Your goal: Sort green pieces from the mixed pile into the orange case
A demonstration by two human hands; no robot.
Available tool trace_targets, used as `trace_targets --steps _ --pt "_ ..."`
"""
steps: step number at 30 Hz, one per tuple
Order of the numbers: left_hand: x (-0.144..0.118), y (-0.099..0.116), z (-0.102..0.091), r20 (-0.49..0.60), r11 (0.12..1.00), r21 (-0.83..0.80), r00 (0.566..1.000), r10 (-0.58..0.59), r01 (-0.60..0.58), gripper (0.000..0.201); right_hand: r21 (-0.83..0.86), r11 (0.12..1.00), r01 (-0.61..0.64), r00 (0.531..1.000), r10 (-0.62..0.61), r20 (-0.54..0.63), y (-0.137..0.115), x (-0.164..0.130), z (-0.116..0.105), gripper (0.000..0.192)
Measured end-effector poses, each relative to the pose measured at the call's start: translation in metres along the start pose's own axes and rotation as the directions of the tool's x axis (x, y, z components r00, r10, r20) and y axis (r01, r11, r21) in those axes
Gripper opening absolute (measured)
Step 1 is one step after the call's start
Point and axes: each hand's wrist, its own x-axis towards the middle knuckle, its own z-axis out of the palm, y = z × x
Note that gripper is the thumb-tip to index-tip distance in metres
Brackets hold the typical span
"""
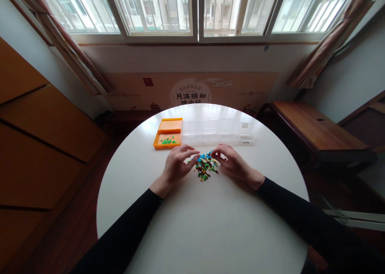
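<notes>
- Bricks point(205, 166) of mixed colours lie in a loose pile on the white desk point(195, 226), between the hands.
- Left hand point(177, 162) at the pile's left edge, thumb and fingers curled; cannot tell if they grip a brick.
- Right hand point(233, 162) at the pile's upper right, fingers bent; cannot tell if they hold anything.
- Orange box point(167, 147), open, with green bricks point(168, 141) inside.
- Clear box point(209, 125) just right of it.
</notes>
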Motion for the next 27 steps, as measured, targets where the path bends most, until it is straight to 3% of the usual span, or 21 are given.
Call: trace_targets --steps 3,11,20,27 --pt "-0.001 0.011 0.008 0.061 0.998 -0.062 0.998 0.029 -0.025 0.011 0.022 1.000 0.004 1.000 -0.004 -0.008 -0.003 0.001 0.000 0.007" --pt "-0.002 0.015 0.013 0.071 0.987 -0.158 0.997 0.036 -0.025 0.010 0.085 0.996 0.035 0.999 -0.034 -0.014 -0.011 0.004 0.000 0.005" --pt "0.000 0.016 0.013 0.025 0.989 -0.057 0.990 0.140 -0.139 0.010 0.190 0.979 -0.070 0.997 0.071 0.000 -0.011 0.002 0.002 0.009" --pt "0.003 0.016 0.011 0.046 0.984 -0.010 0.983 0.176 -0.175 0.010 0.191 0.979 -0.066 0.998 0.066 0.009 -0.010 0.002 0.002 0.012"
